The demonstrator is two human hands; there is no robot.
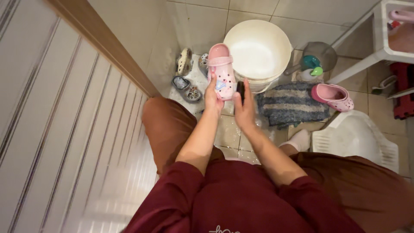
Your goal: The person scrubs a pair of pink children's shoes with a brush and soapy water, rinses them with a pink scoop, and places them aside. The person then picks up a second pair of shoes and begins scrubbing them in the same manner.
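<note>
My left hand (212,97) holds a light pink clog (221,71) upright by its heel end, over the wet tiled floor. My right hand (244,108) grips a small dark object (240,91), perhaps a brush, pressed against the clog's right side. Just beyond the clog stands a large white bucket (258,48). A second, darker pink clog (333,97) lies on the floor to the right, next to a striped grey-blue cloth (291,104).
Several small grey shoes (186,74) lie on the floor left of the bucket. A grey scoop with green and teal items (317,59) sits behind the cloth. A white plastic stool (379,39) stands at top right, a white squat pan (355,138) at right. A wall panel fills the left.
</note>
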